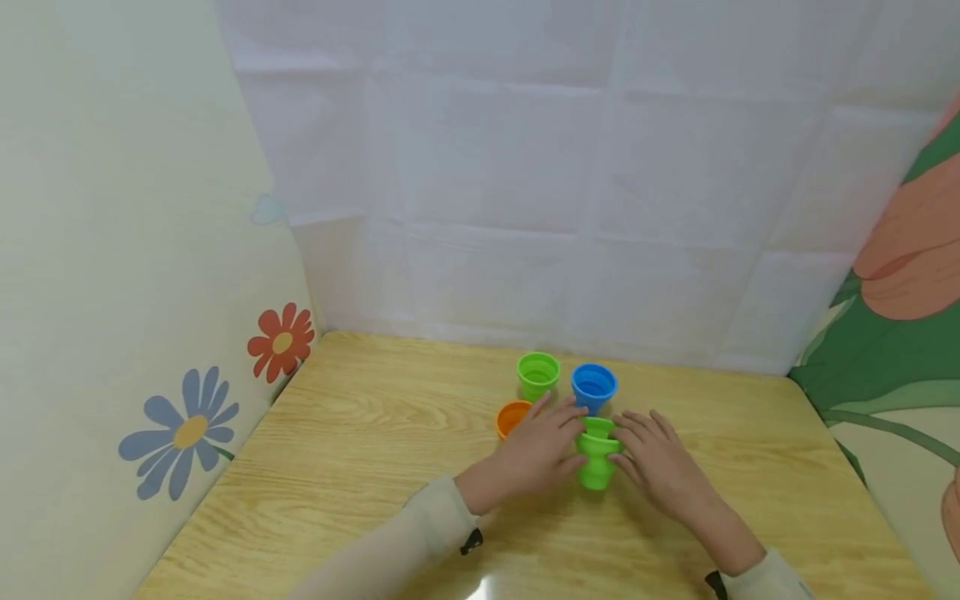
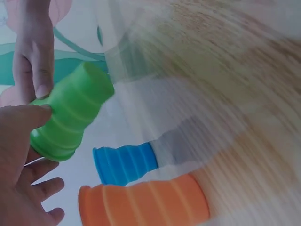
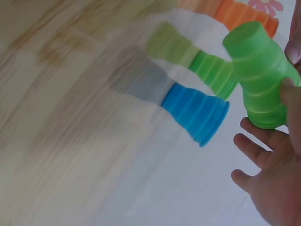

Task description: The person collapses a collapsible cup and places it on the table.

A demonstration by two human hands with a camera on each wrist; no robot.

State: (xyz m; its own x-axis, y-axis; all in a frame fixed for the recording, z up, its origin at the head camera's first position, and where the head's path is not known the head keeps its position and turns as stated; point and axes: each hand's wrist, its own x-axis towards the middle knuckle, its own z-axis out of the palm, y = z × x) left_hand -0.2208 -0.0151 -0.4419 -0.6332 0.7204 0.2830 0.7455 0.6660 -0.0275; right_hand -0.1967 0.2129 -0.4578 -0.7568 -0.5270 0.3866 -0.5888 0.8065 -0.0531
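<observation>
Green ribbed cup (image 1: 596, 468) gripped from two sides

The left hand (image 1: 536, 454) and right hand (image 1: 663, 468) clamp their fingers on it, above the table (image 1: 375, 450). The left hand partly hides an orange cup (image 1: 512, 417), which the left wrist view crops.

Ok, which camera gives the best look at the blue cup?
The right wrist view: the blue cup shows its whole side there, with nothing in front. The left wrist view shows it smaller, its edge meeting the orange cup. The head view looks down into its mouth, its lower part near the left hand.
</observation>
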